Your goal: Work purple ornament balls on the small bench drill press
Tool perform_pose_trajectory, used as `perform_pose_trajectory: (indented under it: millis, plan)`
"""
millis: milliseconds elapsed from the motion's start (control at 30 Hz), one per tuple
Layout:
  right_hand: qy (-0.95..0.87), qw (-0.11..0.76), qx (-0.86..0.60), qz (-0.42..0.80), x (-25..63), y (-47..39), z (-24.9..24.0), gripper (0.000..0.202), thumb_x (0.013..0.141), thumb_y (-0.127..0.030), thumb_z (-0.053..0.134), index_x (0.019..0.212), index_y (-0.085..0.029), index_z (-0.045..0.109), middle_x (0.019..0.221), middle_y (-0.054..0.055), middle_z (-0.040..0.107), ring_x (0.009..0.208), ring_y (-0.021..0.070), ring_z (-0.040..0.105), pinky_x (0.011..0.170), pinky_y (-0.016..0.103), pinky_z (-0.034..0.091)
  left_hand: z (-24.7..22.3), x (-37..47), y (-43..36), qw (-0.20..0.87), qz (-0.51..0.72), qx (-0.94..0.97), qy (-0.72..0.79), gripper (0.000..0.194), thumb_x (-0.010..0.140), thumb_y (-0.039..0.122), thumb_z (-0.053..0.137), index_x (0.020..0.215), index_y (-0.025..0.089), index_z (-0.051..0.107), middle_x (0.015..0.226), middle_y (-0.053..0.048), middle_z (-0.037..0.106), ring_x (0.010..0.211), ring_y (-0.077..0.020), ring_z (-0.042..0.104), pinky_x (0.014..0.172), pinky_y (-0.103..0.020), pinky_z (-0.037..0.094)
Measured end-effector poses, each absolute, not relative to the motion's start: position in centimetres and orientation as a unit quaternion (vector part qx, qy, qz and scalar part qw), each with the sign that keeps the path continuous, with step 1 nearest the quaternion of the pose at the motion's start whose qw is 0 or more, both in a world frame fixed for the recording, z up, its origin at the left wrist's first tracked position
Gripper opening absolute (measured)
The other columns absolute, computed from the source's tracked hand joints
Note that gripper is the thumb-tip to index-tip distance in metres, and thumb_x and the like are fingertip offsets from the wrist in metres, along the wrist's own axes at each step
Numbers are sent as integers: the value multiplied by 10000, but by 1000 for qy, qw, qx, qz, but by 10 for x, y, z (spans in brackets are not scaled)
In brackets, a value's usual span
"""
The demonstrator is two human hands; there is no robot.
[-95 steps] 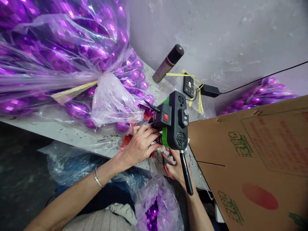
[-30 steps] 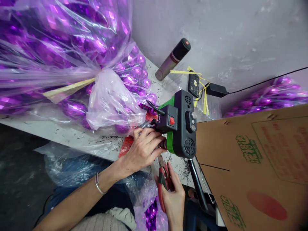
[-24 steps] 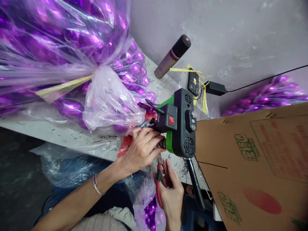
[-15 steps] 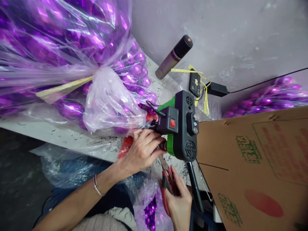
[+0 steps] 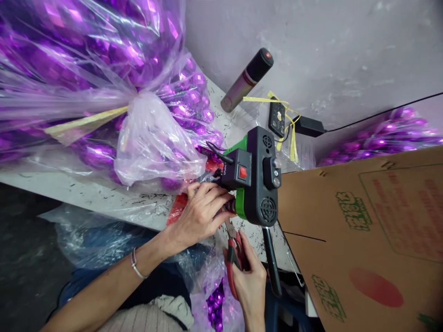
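My left hand (image 5: 200,213) is at the near side of a black and green device (image 5: 258,177) with a red switch. Its fingers are pinched together beside the device's lower left end; what they hold is mostly hidden. Red-handled pliers (image 5: 232,265) are gripped in my right hand (image 5: 249,276), just below. The tips of the pliers point up toward my left fingertips. A piece of red plastic (image 5: 177,208) lies on the table (image 5: 138,196) by my left wrist.
Large clear bags of shiny purple balls (image 5: 86,69) fill the left. A dark bottle (image 5: 247,79), a black adapter (image 5: 309,126) and yellow ties lie near the wall. A cardboard box (image 5: 360,258) stands right. A black lever (image 5: 272,263) extends from the device.
The whole view has shifted slightly, so most things appear a little further left. My right hand with the pliers has moved slightly left and up; my left hand keeps its pinch.
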State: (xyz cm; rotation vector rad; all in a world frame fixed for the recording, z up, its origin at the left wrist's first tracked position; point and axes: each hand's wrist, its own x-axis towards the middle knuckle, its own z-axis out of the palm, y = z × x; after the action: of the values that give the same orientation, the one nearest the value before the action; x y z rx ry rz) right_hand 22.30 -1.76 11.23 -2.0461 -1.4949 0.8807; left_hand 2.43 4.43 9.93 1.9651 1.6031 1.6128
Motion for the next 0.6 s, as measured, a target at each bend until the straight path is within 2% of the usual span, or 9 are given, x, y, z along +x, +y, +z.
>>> perform_pose_trajectory:
  millis: [267, 600]
  plan:
    - [-539, 228, -748, 315, 219, -21, 117, 620, 704, -460, 744, 1232, -143, 679, 1136, 123, 737, 969, 286, 732, 759, 319, 623, 98, 25, 44, 61, 531, 653, 537, 181, 947, 332, 570, 1016, 176, 633, 982, -49, 719, 975, -226, 572, 869, -386, 297]
    - [-536, 230, -730, 356, 226, -26, 114, 589, 705, -403, 768, 1236, -167, 673, 1208, 101, 706, 1071, 286, 699, 845, 331, 618, 100, 25, 44, 68, 539, 651, 531, 169, 943, 306, 579, 1007, 158, 629, 984, -53, 719, 978, -224, 573, 867, -379, 299]
